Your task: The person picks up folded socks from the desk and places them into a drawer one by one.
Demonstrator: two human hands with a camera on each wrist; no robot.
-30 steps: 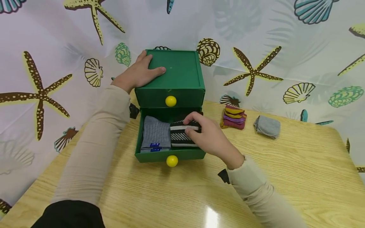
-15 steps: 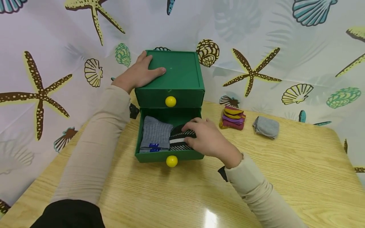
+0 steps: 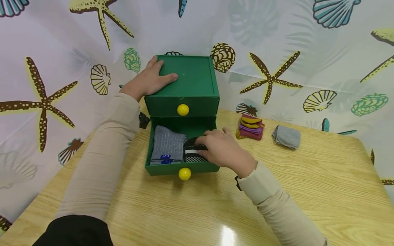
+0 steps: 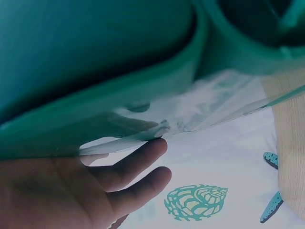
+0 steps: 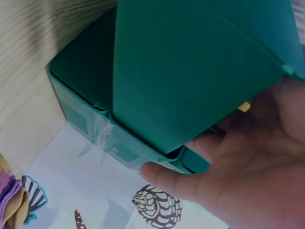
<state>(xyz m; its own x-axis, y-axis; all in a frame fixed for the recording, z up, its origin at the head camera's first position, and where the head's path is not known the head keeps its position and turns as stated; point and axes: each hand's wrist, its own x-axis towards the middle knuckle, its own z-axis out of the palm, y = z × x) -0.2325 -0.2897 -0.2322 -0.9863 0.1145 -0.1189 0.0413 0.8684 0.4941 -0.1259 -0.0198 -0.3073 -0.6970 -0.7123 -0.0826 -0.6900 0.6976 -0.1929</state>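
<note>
From the head, grey socks (image 3: 168,143) and black socks (image 3: 194,158) already sit inside the green cabinet's (image 3: 194,80) lower drawer (image 3: 164,169), the right hand (image 3: 223,149) pinching the black; a maroon bundle (image 3: 250,127) and grey bundle (image 3: 287,137) lie right of the cabinet. At the left wrist, the left hand (image 4: 90,186), fingers outstretched, touches the cabinet. At the right wrist, the drawer hides the grip.

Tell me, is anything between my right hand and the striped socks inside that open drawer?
Nothing visible is. The right hand reaches over the right side of the open lower drawer and touches the striped socks directly; the folded gray-blue socks lie to the left, out of the way.
</note>
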